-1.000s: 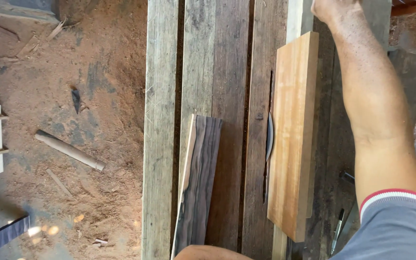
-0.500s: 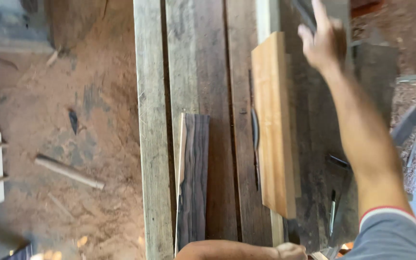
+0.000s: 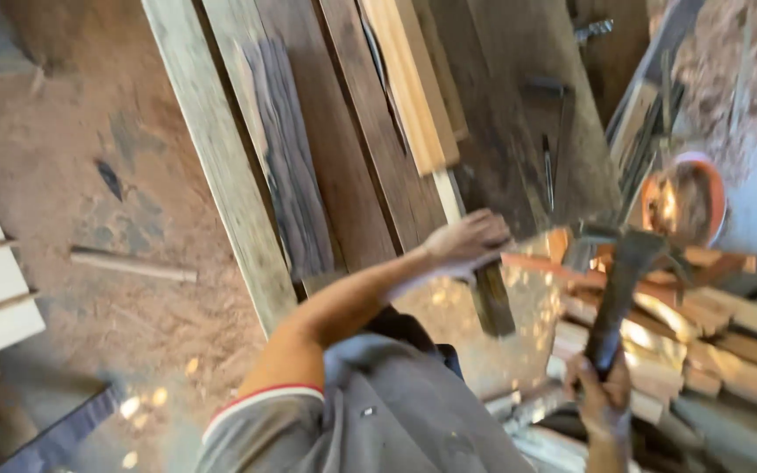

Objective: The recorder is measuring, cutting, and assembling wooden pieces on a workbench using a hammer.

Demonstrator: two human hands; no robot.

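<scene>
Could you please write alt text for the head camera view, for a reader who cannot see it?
Seen from above, a person's right hand grips a hammer by its handle, while the left hand rests on the end of a dark plank. Weathered boards and a pale wood block lie over a sawdust-covered floor.

dark long-handled hammer (image 3: pixel 619 293) upright in fist, head up; dark plank end (image 3: pixel 491 298) under palm

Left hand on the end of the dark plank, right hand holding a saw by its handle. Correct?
Not quite. In the head view the right hand grips a hammer by its handle, not a saw. The rest stands: the left hand rests on the end of the dark plank.
</scene>
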